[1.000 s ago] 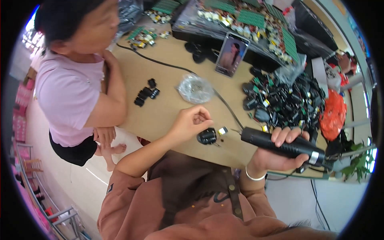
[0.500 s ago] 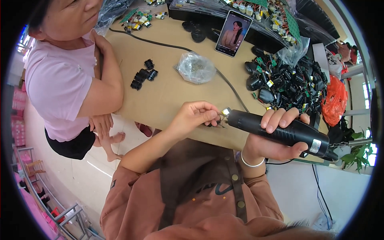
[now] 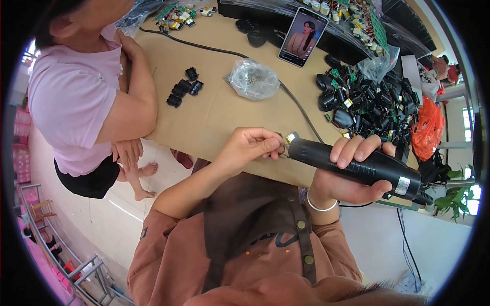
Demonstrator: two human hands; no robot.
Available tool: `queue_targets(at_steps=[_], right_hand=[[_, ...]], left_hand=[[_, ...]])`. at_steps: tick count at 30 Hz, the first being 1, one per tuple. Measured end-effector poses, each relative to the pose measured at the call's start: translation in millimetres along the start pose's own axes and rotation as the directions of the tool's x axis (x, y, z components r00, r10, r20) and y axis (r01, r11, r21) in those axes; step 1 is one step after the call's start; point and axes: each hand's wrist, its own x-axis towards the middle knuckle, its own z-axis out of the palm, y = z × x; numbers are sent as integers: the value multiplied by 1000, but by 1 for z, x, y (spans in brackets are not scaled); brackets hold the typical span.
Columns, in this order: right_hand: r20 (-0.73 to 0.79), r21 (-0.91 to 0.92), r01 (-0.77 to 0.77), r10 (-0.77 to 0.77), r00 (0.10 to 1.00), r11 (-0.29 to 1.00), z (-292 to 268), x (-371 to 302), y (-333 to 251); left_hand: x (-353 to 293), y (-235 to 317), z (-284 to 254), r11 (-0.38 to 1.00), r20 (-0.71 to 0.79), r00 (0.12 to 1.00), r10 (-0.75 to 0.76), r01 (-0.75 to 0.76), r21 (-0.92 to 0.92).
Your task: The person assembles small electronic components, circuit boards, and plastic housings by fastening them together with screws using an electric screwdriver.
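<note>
My right hand wraps round a black electric screwdriver, its nose pointing left and its cable end to the right. Just off that nose, my left hand pinches a small wired part, mostly hidden by my fingertips. A small silvery-yellow battery shows beside the tool's nose, next to my fingers. Both hands are above the near edge of the table. Whether the screwdriver's bit touches the part I cannot tell.
Ahead are a clear bag of tiny screws, several small black parts and a propped phone. A heap of black shells with wired boards covers the right. A person with folded arms stands at the left. A black cable crosses the table.
My left fingertips have shifted slightly round the small part at the screwdriver's nose. My right hand keeps its grip. The view has moved slightly, and the person at the left has turned the head.
</note>
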Motion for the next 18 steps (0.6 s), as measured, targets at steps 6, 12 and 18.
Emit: queue_targets(at_steps=[6,12,18], right_hand=[[-25,-18,6,-6,1000,1000,-2,-2,5],[-70,-130,-54,45,997,990,-23,-6,-3],[-113,-158,-95,77,991,983,-26,-10,11]], left_hand=[[0,-1,-17,959,-144,958,250,-225,171],[-22,14,-66,508,-330,720,611,-37,860],[-37,32,-95,455,-443,550,708,125,882]])
